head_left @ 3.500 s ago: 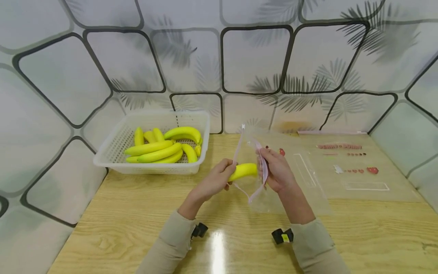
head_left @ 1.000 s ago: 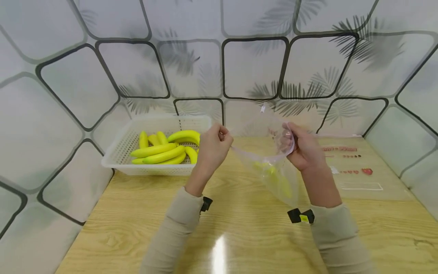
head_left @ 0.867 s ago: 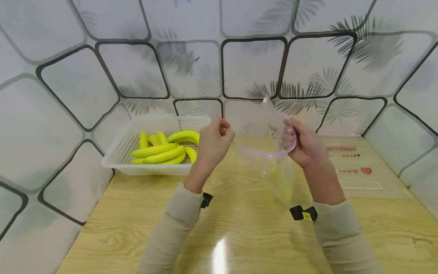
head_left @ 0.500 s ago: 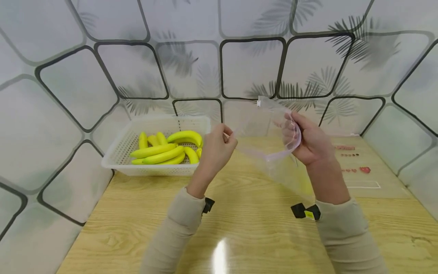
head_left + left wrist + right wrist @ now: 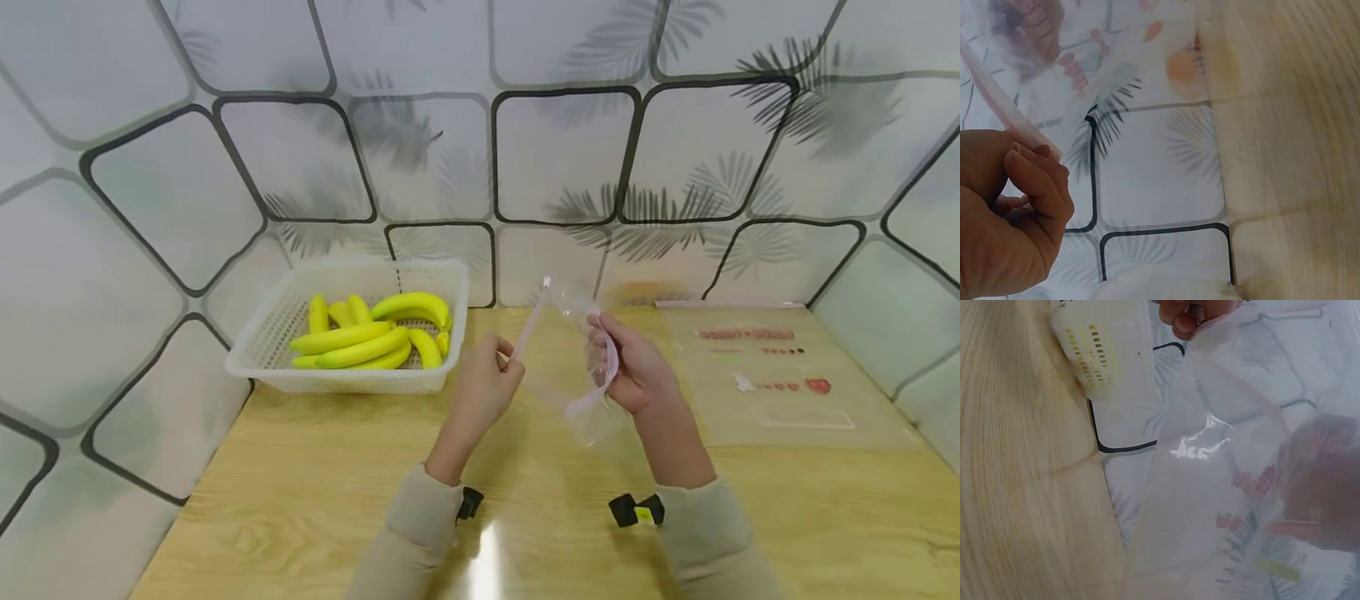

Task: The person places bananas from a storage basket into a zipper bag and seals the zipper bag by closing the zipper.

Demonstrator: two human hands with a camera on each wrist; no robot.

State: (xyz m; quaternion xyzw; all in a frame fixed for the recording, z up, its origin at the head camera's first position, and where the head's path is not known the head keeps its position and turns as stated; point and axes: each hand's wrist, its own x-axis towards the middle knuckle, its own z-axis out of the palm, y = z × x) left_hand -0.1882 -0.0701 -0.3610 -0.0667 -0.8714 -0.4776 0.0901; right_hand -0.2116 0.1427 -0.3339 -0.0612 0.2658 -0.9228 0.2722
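- While held above the wooden table (image 5: 300, 467), a clear zip bag (image 5: 581, 392) is stretched between both hands.
- Left hand (image 5: 487, 387): fingers curled, the bag's pink zip strip (image 5: 1004, 103) pinched at its near end.
- Right hand (image 5: 637, 375): fingers curled round the opposite rim of the bag.
- White basket (image 5: 255, 362): filled with yellow bananas (image 5: 352, 342), set well left of the bag.
- Further flat bags (image 5: 765, 375): laid on the table at right.

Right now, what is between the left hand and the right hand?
In the head view, the open mouth of the clear zip bag spans between the left hand and the right hand; each hand pinches one side of its pink strip.
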